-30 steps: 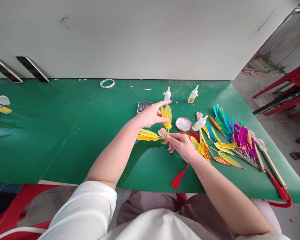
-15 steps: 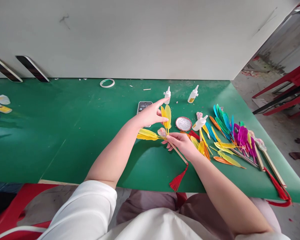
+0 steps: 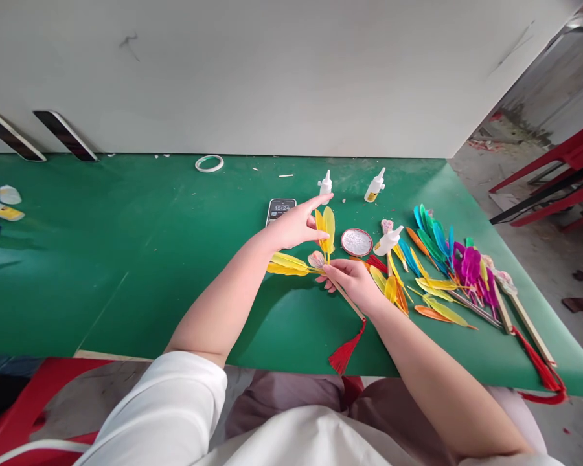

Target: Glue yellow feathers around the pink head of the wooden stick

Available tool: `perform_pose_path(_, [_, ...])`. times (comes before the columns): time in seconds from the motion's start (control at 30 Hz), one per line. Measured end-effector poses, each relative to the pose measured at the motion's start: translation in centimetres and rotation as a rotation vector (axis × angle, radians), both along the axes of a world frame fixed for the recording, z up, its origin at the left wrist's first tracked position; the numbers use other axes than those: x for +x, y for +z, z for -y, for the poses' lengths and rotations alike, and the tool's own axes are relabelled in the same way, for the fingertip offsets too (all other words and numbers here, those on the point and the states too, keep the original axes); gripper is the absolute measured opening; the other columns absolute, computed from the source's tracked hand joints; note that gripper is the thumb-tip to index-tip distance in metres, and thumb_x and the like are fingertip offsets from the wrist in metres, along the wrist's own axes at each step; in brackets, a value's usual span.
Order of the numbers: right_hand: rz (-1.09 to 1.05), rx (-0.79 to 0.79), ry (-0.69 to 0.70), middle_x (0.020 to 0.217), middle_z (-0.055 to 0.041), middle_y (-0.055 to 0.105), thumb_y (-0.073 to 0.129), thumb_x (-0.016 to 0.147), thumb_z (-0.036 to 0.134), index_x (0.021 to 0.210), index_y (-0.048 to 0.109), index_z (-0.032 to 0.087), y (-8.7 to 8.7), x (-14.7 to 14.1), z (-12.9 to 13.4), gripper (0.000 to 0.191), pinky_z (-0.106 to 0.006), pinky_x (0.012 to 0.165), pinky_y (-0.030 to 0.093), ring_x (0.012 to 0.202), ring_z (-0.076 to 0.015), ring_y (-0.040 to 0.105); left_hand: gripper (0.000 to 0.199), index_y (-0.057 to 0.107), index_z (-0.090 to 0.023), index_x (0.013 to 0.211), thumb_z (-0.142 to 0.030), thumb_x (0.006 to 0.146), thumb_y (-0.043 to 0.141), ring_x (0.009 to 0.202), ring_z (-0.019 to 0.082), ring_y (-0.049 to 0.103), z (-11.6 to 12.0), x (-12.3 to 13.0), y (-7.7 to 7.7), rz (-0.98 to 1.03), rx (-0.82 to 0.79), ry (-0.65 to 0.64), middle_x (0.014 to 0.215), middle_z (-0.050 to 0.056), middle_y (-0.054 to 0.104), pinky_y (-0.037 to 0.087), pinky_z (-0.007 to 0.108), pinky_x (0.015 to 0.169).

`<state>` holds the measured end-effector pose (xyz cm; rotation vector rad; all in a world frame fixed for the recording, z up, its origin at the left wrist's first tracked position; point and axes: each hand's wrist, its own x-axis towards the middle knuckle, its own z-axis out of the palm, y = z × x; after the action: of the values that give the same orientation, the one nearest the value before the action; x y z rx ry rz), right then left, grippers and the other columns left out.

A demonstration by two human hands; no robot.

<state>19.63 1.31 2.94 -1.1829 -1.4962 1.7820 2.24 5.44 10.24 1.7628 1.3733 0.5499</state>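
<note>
A wooden stick (image 3: 346, 300) with a red tassel (image 3: 344, 354) at its lower end slants down to the right. My right hand (image 3: 352, 278) pinches it near its top, beside a pale pinkish piece (image 3: 315, 259). Yellow feathers (image 3: 289, 263) spread left from that top, and more yellow feathers (image 3: 328, 228) point upward. Around the upright ones my left hand (image 3: 298, 223) curves, thumb touching them and index finger stretched out toward a white glue bottle (image 3: 325, 185). Whatever the left hand's lower fingers touch is partly hidden.
A phone (image 3: 280, 208) lies behind my left hand. Right of my hands are a round dish (image 3: 356, 242), a tipped glue bottle (image 3: 387, 241), loose coloured feathers (image 3: 434, 232) and more sticks (image 3: 529, 320). Another glue bottle (image 3: 374, 186) and a tape ring (image 3: 208, 164) stand farther back.
The left index finger and thumb have shifted very slightly right at the upright feathers. The right hand keeps its hold on the stick.
</note>
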Motion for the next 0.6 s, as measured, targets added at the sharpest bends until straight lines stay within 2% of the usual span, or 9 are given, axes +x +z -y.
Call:
perform_pose_path(0.13, [0.010, 0.030, -0.008, 0.075, -0.0055, 0.068, 0.055, 0.076, 0.046, 0.084, 0.065, 0.015, -0.4, 0.1, 0.0, 0.033, -0.023, 0.055, 0.044, 0.059, -0.0100, 0.054, 0.076, 0.023, -0.029, 0.137, -0.022, 0.074, 0.065, 0.049, 0.006, 0.041, -0.3, 0.0, -0.5, 0.017, 0.011, 0.003, 0.063, -0.004, 0.053, 0.031, 0.018, 0.048])
perform_pose_path(0.3, [-0.025, 0.043, -0.021, 0.076, -0.0048, 0.067, 0.053, 0.077, 0.047, 0.086, 0.064, 0.016, -1.1, 0.0, 0.0, 0.034, -0.022, 0.053, 0.043, 0.059, -0.0094, 0.054, 0.077, 0.022, -0.030, 0.137, -0.026, 0.074, 0.065, 0.051, 0.007, 0.046, -0.2, -0.4, -0.1, 0.130, -0.046, -0.009, 0.067, -0.003, 0.058, 0.034, 0.017, 0.047])
perform_pose_path(0.47, [0.007, 0.020, -0.014, 0.074, -0.0041, 0.067, 0.055, 0.075, 0.046, 0.084, 0.062, 0.016, -0.5, -0.2, 0.0, 0.033, -0.022, 0.054, 0.044, 0.058, -0.0093, 0.054, 0.076, 0.024, -0.027, 0.137, -0.023, 0.074, 0.065, 0.054, 0.008, 0.049, -0.3, -0.5, 0.1, 0.206, -0.058, 0.001, 0.066, -0.002, 0.059, 0.040, 0.019, 0.054])
perform_pose_path(0.6, [0.033, 0.020, -0.010, 0.072, -0.0040, 0.066, 0.056, 0.075, 0.047, 0.081, 0.062, 0.015, 0.0, -0.2, 0.0, 0.032, -0.022, 0.055, 0.045, 0.059, -0.0096, 0.055, 0.076, 0.026, -0.026, 0.137, -0.021, 0.072, 0.066, 0.057, 0.009, 0.052, -0.4, -0.4, -0.2, 0.188, -0.042, 0.012, 0.067, -0.001, 0.061, 0.039, 0.020, 0.053])
